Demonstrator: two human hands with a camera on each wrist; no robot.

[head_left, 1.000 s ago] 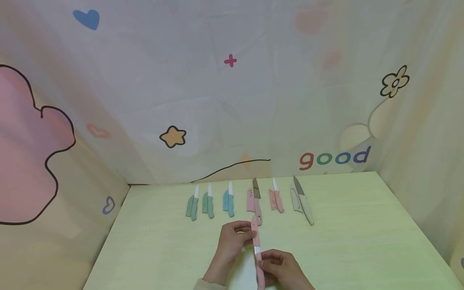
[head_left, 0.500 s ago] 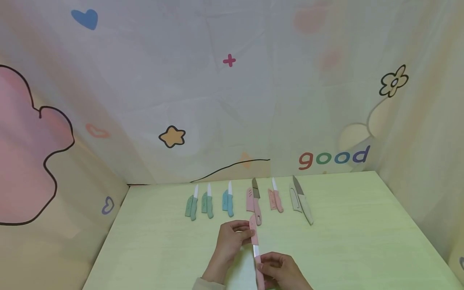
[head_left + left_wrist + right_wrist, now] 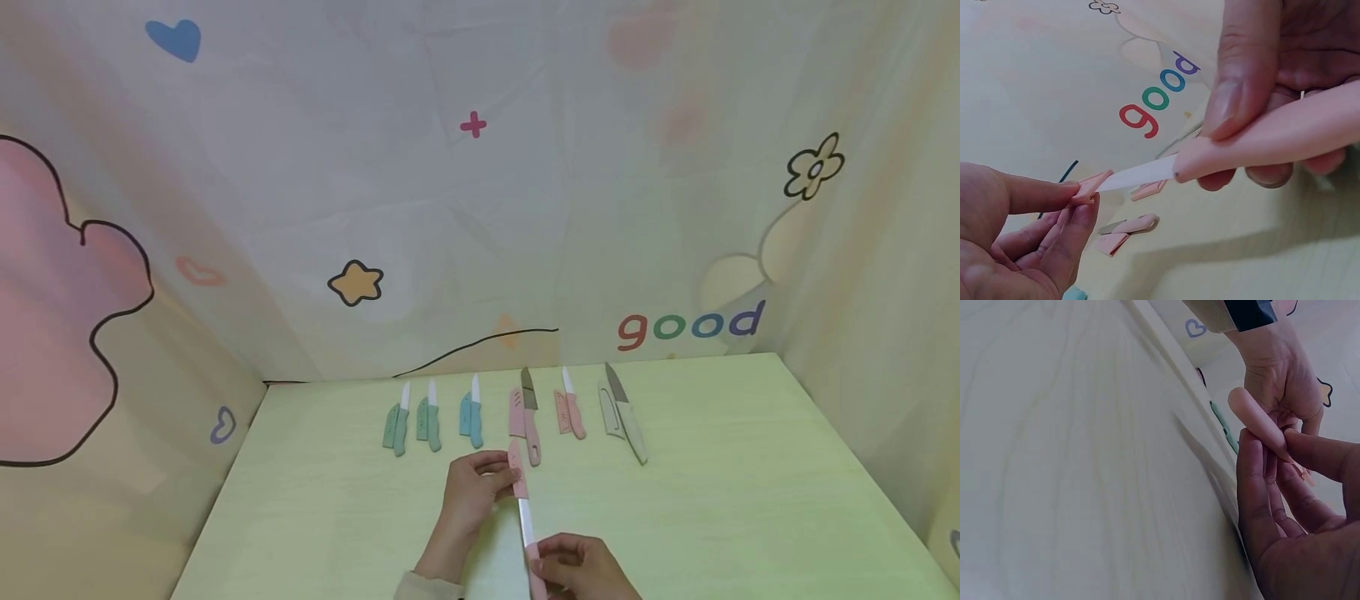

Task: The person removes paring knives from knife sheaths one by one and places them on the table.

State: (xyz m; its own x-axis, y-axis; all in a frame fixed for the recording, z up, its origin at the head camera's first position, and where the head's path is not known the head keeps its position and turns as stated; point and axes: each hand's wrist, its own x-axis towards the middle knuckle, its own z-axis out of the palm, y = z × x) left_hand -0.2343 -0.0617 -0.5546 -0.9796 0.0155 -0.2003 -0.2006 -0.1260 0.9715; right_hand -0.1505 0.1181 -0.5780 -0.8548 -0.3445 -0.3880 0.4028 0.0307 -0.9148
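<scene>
Between my two hands is a knife with a pink handle (image 3: 1260,134) and a white blade (image 3: 1141,174). My left hand (image 3: 471,490) pinches the pink sheath (image 3: 518,475) between thumb and fingers, and the blade's tip end is still inside it. My right hand (image 3: 581,567) grips the handle, thumb on one side and fingers on the other, in line with the sheath. A stretch of bare blade shows between sheath and handle. In the right wrist view the handle's rounded end (image 3: 1252,412) sticks out past the fingers. Both hands are held above the table.
A row of knives lies along the table's back, each beside its sheath: two green knives (image 3: 402,429), a blue knife (image 3: 476,417), a large pink knife (image 3: 531,421), a small pink knife (image 3: 573,408) and a grey-beige knife (image 3: 630,421). A printed curtain (image 3: 420,208) hangs behind.
The right hand has drawn the handle back toward the near edge, and the left hand has shifted slightly up and left with the sheath. More of the white blade is exposed.
</scene>
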